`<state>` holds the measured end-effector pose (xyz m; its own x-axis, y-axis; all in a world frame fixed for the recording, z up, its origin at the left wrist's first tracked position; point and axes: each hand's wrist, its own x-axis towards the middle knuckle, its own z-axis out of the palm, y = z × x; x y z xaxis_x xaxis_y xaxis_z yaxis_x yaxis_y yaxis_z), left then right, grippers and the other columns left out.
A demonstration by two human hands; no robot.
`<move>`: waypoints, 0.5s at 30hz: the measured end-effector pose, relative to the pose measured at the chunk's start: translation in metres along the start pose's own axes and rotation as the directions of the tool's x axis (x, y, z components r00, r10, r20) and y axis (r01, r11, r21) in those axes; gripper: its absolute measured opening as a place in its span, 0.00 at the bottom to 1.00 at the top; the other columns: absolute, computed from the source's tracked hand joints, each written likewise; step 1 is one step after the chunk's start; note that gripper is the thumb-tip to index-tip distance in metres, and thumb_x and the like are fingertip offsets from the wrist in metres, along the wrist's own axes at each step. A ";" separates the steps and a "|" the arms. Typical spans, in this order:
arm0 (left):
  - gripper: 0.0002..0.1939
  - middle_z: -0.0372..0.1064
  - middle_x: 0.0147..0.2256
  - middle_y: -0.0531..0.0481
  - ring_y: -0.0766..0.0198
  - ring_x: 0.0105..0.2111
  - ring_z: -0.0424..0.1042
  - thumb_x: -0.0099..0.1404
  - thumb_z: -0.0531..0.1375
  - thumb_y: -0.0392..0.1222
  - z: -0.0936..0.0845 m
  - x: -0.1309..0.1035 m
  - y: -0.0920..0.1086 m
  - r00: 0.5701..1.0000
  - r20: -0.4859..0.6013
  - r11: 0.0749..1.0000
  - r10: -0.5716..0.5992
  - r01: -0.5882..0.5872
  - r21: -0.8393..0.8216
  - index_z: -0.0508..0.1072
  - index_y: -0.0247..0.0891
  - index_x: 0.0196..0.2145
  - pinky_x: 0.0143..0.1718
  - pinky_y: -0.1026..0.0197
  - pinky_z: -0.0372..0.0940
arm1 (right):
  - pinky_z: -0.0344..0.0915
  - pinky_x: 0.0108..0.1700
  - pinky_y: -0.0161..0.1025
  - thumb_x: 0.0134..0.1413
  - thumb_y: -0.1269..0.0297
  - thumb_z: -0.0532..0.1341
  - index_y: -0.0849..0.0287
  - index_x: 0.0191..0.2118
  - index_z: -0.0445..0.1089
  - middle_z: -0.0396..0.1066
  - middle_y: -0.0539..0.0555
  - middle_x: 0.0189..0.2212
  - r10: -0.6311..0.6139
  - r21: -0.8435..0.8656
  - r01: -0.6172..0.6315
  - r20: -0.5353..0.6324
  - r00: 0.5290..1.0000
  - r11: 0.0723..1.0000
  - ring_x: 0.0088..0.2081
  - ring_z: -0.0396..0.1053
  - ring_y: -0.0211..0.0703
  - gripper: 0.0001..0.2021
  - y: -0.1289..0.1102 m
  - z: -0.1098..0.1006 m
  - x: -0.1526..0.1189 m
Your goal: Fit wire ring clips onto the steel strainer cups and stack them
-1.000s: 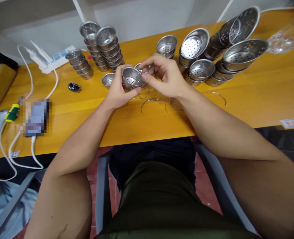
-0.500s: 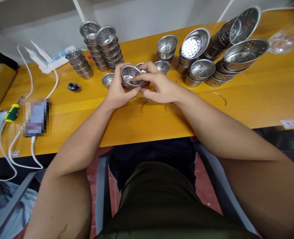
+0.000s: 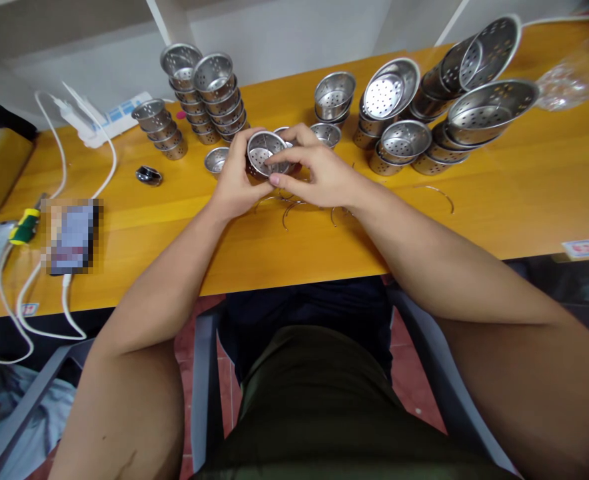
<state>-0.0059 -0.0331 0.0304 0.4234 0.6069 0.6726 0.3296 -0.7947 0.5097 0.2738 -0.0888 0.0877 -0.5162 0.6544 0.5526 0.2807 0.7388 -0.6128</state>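
My left hand (image 3: 234,187) is wrapped round the side of a small perforated metal cup (image 3: 260,152), holding it a little tilted with its mouth towards me. From the other side my right hand (image 3: 322,172) grips the same cup, a fingertip inside it and the thumb at the near rim. Thin curved wires (image 3: 286,219) lie on the table under and beside my hands. Left of my left hand stands another small cup (image 3: 216,160). Behind my right hand is one more cup (image 3: 327,135), partly covered.
Stacked perforated cups (image 3: 219,100) stand at the back left, larger stacks (image 3: 492,117) at the right. A power strip (image 3: 114,120), a black object (image 3: 148,175), a phone (image 3: 74,237) with white cables and a yellow-green tool (image 3: 24,227) occupy the left. Clear plastic (image 3: 569,83) lies far right.
The held cup has tipped slightly, showing more of its inside. My right thumb has shifted a little left along its near rim.
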 end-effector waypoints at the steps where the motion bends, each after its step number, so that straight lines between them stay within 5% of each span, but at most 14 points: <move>1: 0.56 0.76 0.74 0.36 0.34 0.74 0.81 0.75 0.76 0.87 0.000 0.000 0.001 1.000 0.000 1.000 -0.003 0.003 -0.001 0.65 0.52 0.82 0.82 0.32 0.76 | 0.81 0.78 0.72 0.76 0.37 0.80 0.43 0.59 0.89 0.82 0.63 0.65 0.011 -0.008 -0.011 -0.002 1.000 1.000 0.72 0.78 0.74 0.20 -0.001 -0.002 0.000; 8: 0.54 0.77 0.74 0.35 0.32 0.74 0.81 0.75 0.79 0.82 -0.003 0.000 0.004 1.000 0.021 0.999 0.008 -0.009 0.036 0.69 0.50 0.81 0.83 0.31 0.75 | 0.82 0.73 0.70 0.72 0.19 0.77 0.44 0.55 0.82 0.80 0.62 0.62 0.014 -0.052 -0.013 0.014 1.000 0.999 0.62 0.78 0.72 0.33 -0.005 -0.017 0.001; 15: 0.55 0.78 0.74 0.35 0.33 0.75 0.81 0.72 0.80 0.85 -0.003 0.003 0.011 1.000 -0.004 1.000 -0.006 0.006 0.023 0.70 0.51 0.80 0.84 0.31 0.76 | 0.83 0.70 0.69 0.68 0.21 0.82 0.43 0.58 0.82 0.80 0.62 0.61 0.008 -0.043 -0.007 0.017 1.000 0.999 0.60 0.78 0.71 0.34 -0.003 -0.019 0.002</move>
<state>-0.0036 -0.0407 0.0397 0.4182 0.6113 0.6719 0.3517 -0.7909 0.5007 0.2874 -0.0864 0.1020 -0.5277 0.6575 0.5378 0.3186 0.7401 -0.5922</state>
